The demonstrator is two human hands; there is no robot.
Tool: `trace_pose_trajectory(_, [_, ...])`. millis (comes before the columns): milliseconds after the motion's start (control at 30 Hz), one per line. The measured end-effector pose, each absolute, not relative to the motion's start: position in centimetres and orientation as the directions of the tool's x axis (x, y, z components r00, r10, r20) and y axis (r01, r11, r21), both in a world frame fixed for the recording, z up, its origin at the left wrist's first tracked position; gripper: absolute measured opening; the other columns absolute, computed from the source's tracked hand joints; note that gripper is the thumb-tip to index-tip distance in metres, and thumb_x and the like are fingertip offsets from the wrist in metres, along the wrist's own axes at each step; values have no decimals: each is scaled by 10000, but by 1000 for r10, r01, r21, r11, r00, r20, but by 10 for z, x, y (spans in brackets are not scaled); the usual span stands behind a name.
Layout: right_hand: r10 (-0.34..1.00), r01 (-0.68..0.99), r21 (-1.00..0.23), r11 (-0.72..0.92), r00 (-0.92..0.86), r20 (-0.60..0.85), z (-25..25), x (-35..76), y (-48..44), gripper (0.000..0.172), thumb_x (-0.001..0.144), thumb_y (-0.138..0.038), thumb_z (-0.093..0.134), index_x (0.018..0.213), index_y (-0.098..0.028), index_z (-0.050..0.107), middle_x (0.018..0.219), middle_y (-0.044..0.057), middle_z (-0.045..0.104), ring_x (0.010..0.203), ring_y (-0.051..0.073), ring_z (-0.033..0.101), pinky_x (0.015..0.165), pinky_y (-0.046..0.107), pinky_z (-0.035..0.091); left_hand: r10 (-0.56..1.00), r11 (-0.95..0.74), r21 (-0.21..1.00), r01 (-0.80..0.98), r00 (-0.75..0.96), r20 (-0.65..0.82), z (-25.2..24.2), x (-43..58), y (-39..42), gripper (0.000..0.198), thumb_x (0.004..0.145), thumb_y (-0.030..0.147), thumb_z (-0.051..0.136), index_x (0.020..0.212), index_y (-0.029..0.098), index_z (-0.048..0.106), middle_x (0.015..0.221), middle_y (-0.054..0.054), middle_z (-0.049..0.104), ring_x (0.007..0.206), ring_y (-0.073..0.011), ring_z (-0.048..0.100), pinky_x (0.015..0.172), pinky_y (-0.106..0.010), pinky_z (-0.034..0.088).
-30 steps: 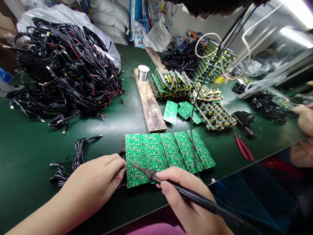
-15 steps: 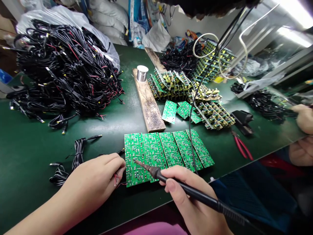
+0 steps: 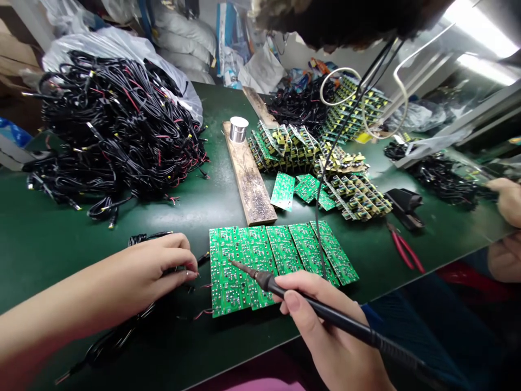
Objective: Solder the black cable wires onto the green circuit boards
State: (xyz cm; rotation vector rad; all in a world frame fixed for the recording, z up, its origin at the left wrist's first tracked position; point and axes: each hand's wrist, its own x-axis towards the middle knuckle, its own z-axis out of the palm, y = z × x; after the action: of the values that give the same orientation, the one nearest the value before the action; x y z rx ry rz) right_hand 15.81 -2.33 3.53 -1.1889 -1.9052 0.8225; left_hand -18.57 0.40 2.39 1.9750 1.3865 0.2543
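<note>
My right hand (image 3: 325, 320) is wrapped round the black handle of a soldering iron (image 3: 264, 281). The iron's tip points at the leftmost of several green circuit boards (image 3: 232, 293) lying side by side. Left of the boards, my left hand (image 3: 173, 266) has its thumb and fingertips pinched together; whatever is between them is too small to make out. A black cable (image 3: 118, 336) lies under and below that wrist. Short red and black wires (image 3: 203, 313) reach the left edge of the first board.
A big heap of black cables (image 3: 118, 130) stands at the left. Behind the boards are a wooden plank (image 3: 252, 190) with a solder spool (image 3: 238, 130) and stacked circuit boards (image 3: 285, 146). Red pliers (image 3: 405, 248) lie at the right, near another person's hand (image 3: 508, 203).
My left hand has moved up and left, off the wires by the first board's edge. The cable now lies lower, below my forearm. The iron's tip has shifted slightly up and right.
</note>
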Motion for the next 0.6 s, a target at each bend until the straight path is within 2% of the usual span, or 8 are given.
trace_pose_trajectory(133, [921,408,-834,371,-274,276,35,147,-16,147,1122,-271,704,1183,-335,821,963,-49,850,788,110,805,865,218,707,897,28,622,783,254,-361,18,-184,6,446,1045,657,520,962,304,779,934,-30,798,819,-243,728,723,-325,567])
trace_pose_trajectory(233, [908,314,-862,398,-271,321,36,134,-10,142,1106,-239,717,1165,-300,830,1017,-22,863,877,129,826,866,222,708,857,149,659,738,236,-459,11,-187,2,500,1016,740,558,967,286,764,840,-30,779,739,-245,712,654,-328,551])
trace_pose_trajectory(367, [905,272,-882,385,-298,303,31,113,-6,127,1089,-196,732,1131,-289,808,1049,-13,829,964,153,821,896,265,696,812,289,745,601,258,-523,4,-191,-6,496,1018,743,594,1057,289,789,989,-54,838,827,-257,790,734,-341,630])
trace_pose_trajectory(433, [910,278,-886,372,-300,288,24,101,-4,169,1063,-148,742,1157,-286,774,1059,-11,800,971,165,803,947,306,685,803,318,757,571,262,-536,2,-191,-10,456,1022,709,602,1061,297,792,1066,-58,850,894,-266,811,786,-350,651])
trace_pose_trajectory(500, [894,255,-885,388,-337,295,15,87,-3,293,1016,-80,752,1230,-279,733,1130,10,781,1030,180,784,998,328,671,804,319,762,564,264,-532,2,-189,-14,431,1031,685,589,1050,302,787,1088,-54,845,937,-269,808,794,-348,648])
trace_pose_trajectory(600, [836,171,-867,468,-403,372,2,68,0,392,997,-29,731,1308,-264,688,1205,38,754,1094,179,758,1006,305,659,811,297,757,582,265,-522,4,-185,-19,420,1036,669,571,1038,300,772,1021,-38,818,897,-256,773,763,-340,620])
